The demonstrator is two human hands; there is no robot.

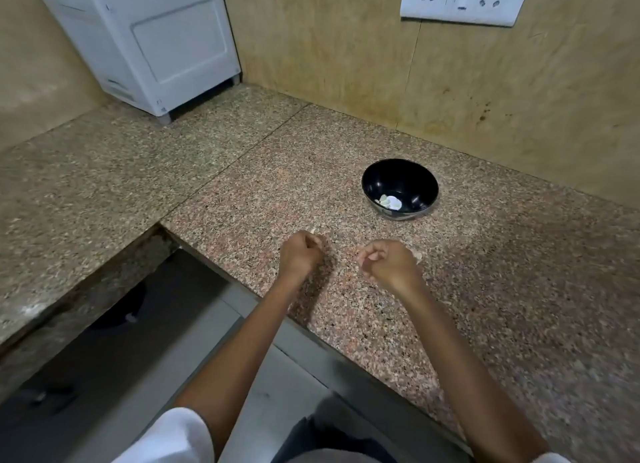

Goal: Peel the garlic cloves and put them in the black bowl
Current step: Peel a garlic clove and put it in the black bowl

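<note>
The black bowl [400,178] stands on the granite counter, to the right and beyond my hands, with a few white peeled garlic cloves [390,201] at its bottom. My left hand [300,254] is curled over the counter, and the pale tip of a garlic clove [313,231] sticks out above its fingers. My right hand [391,263] is curled too, thumb and fingertips pressed together. A pale garlic piece [418,255] shows at its far right edge; I cannot tell whether the hand holds it or it lies on the counter.
The speckled granite counter [485,289] runs along a beige wall with a white socket plate [460,0]. A white appliance [156,46] stands in the far left corner. The counter's front edge drops to the floor on my left.
</note>
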